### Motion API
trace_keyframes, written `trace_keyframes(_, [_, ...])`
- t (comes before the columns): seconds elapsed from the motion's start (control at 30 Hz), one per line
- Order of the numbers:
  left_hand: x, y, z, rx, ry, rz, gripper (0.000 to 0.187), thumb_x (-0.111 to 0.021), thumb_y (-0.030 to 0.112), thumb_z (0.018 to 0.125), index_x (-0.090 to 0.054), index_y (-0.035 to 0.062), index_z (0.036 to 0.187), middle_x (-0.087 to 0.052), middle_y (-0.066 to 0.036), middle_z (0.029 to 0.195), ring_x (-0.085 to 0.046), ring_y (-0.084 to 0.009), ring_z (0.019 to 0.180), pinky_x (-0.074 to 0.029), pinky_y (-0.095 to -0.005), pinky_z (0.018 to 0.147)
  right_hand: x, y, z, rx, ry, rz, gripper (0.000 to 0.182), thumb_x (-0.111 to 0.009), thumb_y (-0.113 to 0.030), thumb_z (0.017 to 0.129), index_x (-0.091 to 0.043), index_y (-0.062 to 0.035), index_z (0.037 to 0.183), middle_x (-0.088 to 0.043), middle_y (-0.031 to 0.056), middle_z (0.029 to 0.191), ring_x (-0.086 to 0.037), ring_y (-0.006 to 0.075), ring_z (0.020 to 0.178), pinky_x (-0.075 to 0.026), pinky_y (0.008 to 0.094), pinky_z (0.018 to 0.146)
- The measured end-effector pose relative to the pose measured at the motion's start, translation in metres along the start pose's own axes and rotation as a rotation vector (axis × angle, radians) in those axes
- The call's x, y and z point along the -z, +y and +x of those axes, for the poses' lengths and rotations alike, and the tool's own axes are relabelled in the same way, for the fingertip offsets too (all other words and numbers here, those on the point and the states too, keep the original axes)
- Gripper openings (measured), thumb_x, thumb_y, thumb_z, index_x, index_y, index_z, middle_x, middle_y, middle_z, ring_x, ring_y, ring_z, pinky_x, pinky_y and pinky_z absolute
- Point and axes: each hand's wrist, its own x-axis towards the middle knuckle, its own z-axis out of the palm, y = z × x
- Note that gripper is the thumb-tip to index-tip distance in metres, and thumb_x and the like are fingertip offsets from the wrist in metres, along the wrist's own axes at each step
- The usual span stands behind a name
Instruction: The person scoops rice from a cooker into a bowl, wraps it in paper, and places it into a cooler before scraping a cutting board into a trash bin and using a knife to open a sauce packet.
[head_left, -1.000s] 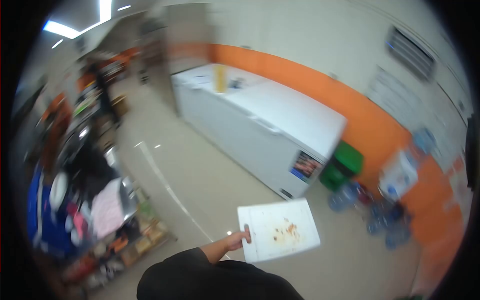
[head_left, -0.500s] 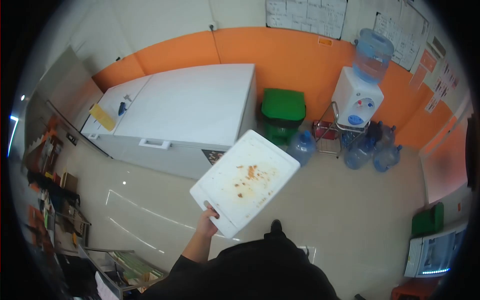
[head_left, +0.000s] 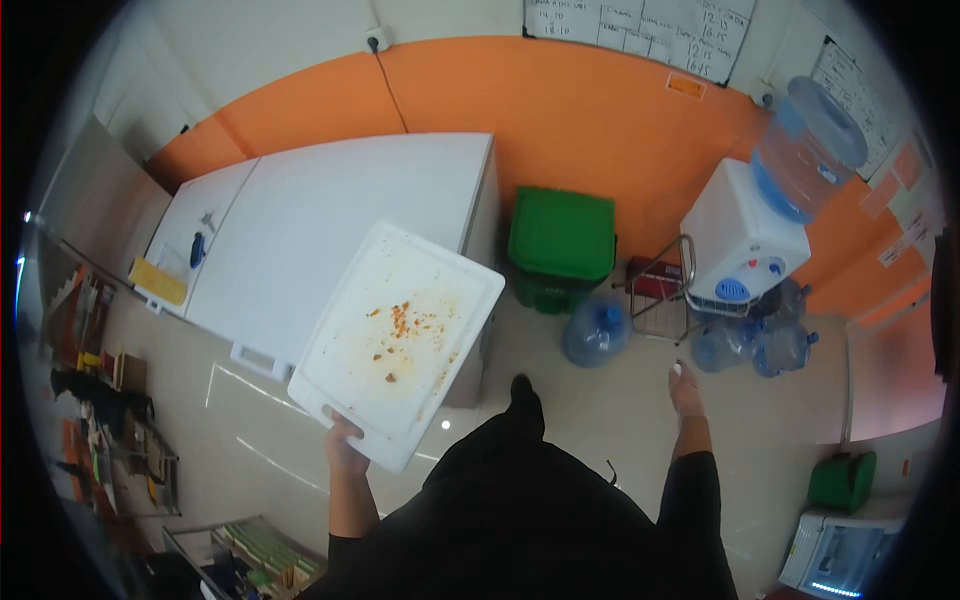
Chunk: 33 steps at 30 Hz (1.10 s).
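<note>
My left hand (head_left: 346, 446) grips a white cutting board (head_left: 345, 330) through the handle hole at its near corner. Brown and orange crumbs (head_left: 402, 325) and yellowish stains lie across the board's upper face. The board is held up in front of the white chest freezer (head_left: 350, 185) and covers part of its front. Out to the right, my right hand (head_left: 687, 392) hangs over the floor with its fingers drawn together. A small white bit shows at its fingertips, too small to name.
A green lidded bin (head_left: 562, 235) stands beside the freezer. Near it are a blue water bottle (head_left: 597, 332), a metal stand (head_left: 660, 290) and a water dispenser (head_left: 735, 235) with several bottles. A yellow roll (head_left: 157, 281) lies on the freezer's left end.
The board has moved left in view with my left hand. My right hand has come into view on the right. The view has shifted closer to the bin and dispenser.
</note>
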Motion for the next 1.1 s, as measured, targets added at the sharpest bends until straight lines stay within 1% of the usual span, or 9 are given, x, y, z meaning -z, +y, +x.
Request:
trace_keyframes(0.17, [-0.031,-0.008,0.107,0.009,0.024,-0.016,0.049,-0.053,0.007,0.066,-0.056,0.0092,0.115,-0.060,-0.007,0.110,-0.055,-0.0276,0.115,-0.042,-0.0418,0.108,-0.026,-0.052,0.029,0.330,-0.023,0.035,0.046,-0.052,-0.032,0.100,-0.052,-0.0033,0.137,-0.059,0.0255,0.130,-0.055,0.0425,0.122,-0.043,0.0473,0.104])
trace_keyframes(0.27, [-0.051,0.003,0.158,0.025,0.000,-0.040,0.054,-0.050,0.005,0.066,-0.057,0.0074,0.120,-0.059,-0.005,0.097,-0.059,-0.0230,0.103,-0.048,-0.0385,0.097,-0.011,-0.056,0.003,0.105,-0.174,-0.180,0.047,-0.054,-0.031,0.099,-0.052,-0.0025,0.136,-0.059,0.0257,0.130,-0.054,0.0418,0.123,-0.042,0.0475,0.106])
trace_keyframes(0.4, [-0.041,0.018,0.200,0.058,0.033,0.012,0.055,-0.050,0.006,0.066,-0.058,0.0072,0.120,-0.059,-0.004,0.094,-0.059,-0.0217,0.097,-0.049,-0.0367,0.095,-0.050,0.044,-0.019,-0.112,-0.203,-0.210,0.048,-0.053,-0.033,0.099,-0.053,-0.0042,0.137,-0.057,0.0263,0.133,-0.054,0.0427,0.124,-0.042,0.0474,0.107])
trace_keyframes(0.5, [-0.044,0.029,0.196,0.083,0.078,0.021,0.056,-0.050,0.005,0.064,-0.058,0.0067,0.119,-0.059,-0.004,0.091,-0.059,-0.0205,0.091,-0.049,-0.0343,0.091,-0.098,0.208,-0.028,-0.198,-0.383,-0.495,0.048,-0.051,-0.037,0.100,-0.053,-0.0055,0.136,-0.054,0.0265,0.137,-0.055,0.0424,0.124,-0.046,0.0484,0.104])
trace_keyframes(0.6, [-0.057,0.031,0.188,0.072,0.153,0.104,0.054,-0.049,0.005,0.063,-0.059,0.0066,0.116,-0.059,-0.003,0.089,-0.057,-0.0178,0.085,-0.049,-0.0327,0.087,-0.031,0.067,-0.057,-0.218,-0.744,-0.636,0.048,-0.051,-0.037,0.099,-0.055,-0.0044,0.133,-0.056,0.0263,0.134,-0.055,0.0403,0.126,-0.047,0.0496,0.101])
trace_keyframes(0.7, [-0.041,0.022,0.171,0.049,0.256,0.148,0.051,-0.050,0.006,0.062,-0.061,0.0061,0.111,-0.059,-0.002,0.089,-0.056,-0.0158,0.082,-0.048,-0.0292,0.080,-0.014,0.009,-0.054,-0.614,-0.686,-0.518,0.048,-0.050,-0.038,0.098,-0.056,-0.0036,0.130,-0.058,0.0259,0.130,-0.055,0.0392,0.126,-0.049,0.0504,0.099])
trace_keyframes(0.77, [-0.044,0.017,0.159,0.035,0.283,0.177,0.049,-0.050,0.007,0.060,-0.062,0.0057,0.108,-0.060,-0.003,0.093,-0.055,-0.0149,0.081,-0.046,-0.0259,0.073,-0.033,0.059,-0.015,-0.565,-0.652,-0.223,0.050,-0.049,-0.040,0.098,-0.056,-0.0039,0.132,-0.058,0.0259,0.132,-0.054,0.0396,0.127,-0.047,0.0475,0.103])
trace_keyframes(0.83, [-0.069,0.019,0.153,0.017,0.297,0.186,0.047,-0.051,0.006,0.060,-0.062,0.0059,0.105,-0.060,-0.003,0.094,-0.054,-0.0151,0.079,-0.043,-0.0230,0.069,-0.069,0.124,0.032,-0.265,-0.367,-0.426,0.052,-0.049,-0.041,0.099,-0.053,-0.0034,0.136,-0.056,0.0267,0.135,-0.053,0.0414,0.127,-0.044,0.0448,0.106])
trace_keyframes(1.1, [-0.117,-0.004,0.167,0.117,0.168,0.318,0.049,-0.054,0.006,0.064,-0.062,0.0010,0.112,-0.062,-0.007,0.095,-0.057,-0.0153,0.082,-0.044,-0.0243,0.065,-0.024,-0.060,0.116,0.065,0.048,0.088,0.043,-0.046,-0.026,0.104,-0.048,-0.0020,0.140,-0.060,0.0253,0.130,-0.059,0.0372,0.121,-0.044,0.0414,0.102])
